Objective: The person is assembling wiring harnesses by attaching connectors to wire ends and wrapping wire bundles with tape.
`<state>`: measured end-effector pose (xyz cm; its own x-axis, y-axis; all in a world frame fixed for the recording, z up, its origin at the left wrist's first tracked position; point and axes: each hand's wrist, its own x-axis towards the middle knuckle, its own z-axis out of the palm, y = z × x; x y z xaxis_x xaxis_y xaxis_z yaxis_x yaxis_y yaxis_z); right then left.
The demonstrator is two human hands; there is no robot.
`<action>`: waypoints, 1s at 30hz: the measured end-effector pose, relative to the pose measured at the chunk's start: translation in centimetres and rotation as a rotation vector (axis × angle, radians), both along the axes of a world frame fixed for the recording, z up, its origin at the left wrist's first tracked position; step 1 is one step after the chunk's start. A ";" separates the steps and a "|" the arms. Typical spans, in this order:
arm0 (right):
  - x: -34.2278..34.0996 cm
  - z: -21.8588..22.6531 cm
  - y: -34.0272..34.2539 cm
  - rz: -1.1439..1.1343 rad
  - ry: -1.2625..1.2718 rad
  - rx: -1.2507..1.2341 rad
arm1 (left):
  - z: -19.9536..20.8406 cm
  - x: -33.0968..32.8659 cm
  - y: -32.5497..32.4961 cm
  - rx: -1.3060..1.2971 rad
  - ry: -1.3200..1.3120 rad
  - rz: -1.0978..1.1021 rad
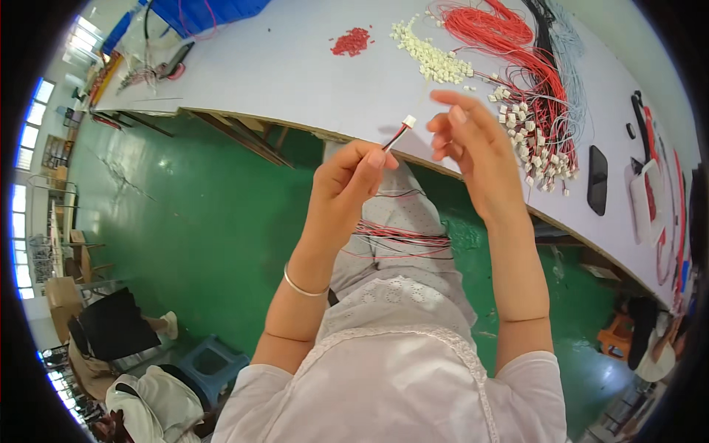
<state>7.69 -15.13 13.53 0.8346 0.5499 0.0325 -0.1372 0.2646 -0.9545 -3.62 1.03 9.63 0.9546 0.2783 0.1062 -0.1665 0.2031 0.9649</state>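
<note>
My left hand (347, 181) is closed in a pinch on a few thin red, black and white wires, just in front of the table's edge. A small white connector (409, 120) sits at the upper end of these wires, above the fingertips. To the right of it my right hand (476, 144) is raised over the table's edge, fingers apart and loosely bent, with nothing visible in it. Across my lap lies a bundle of red, black and white wires (402, 238). Beyond the hands, a heap of loose cream-white connector housings (432, 57) lies on the white table (281, 70).
Wires with white connectors (539, 151) lie right of my right hand, below a red wire bundle (491, 29). A black phone (597, 181) is farther right. Small red pieces (351, 42) lie at the back. Pliers (173, 63) and a blue bin (199, 15) stand far left.
</note>
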 end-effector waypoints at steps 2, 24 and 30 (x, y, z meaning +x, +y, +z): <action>-1.6 -1.6 0.0 0.038 0.011 0.026 | 0.7 -0.4 -0.9 0.058 -0.008 -0.003; -5.5 -4.6 -2.3 -0.045 -0.615 -0.354 | -0.5 -2.6 -2.8 0.569 -0.201 0.351; -4.6 -5.4 -2.7 0.125 -0.864 -0.591 | 0.4 -2.7 -1.7 0.903 0.067 0.014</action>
<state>3.10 -17.82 8.10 0.5918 0.7527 0.2884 0.6573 -0.2435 -0.7132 -6.33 -0.68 10.05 0.9638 0.1275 0.2341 -0.1011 -0.6377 0.7636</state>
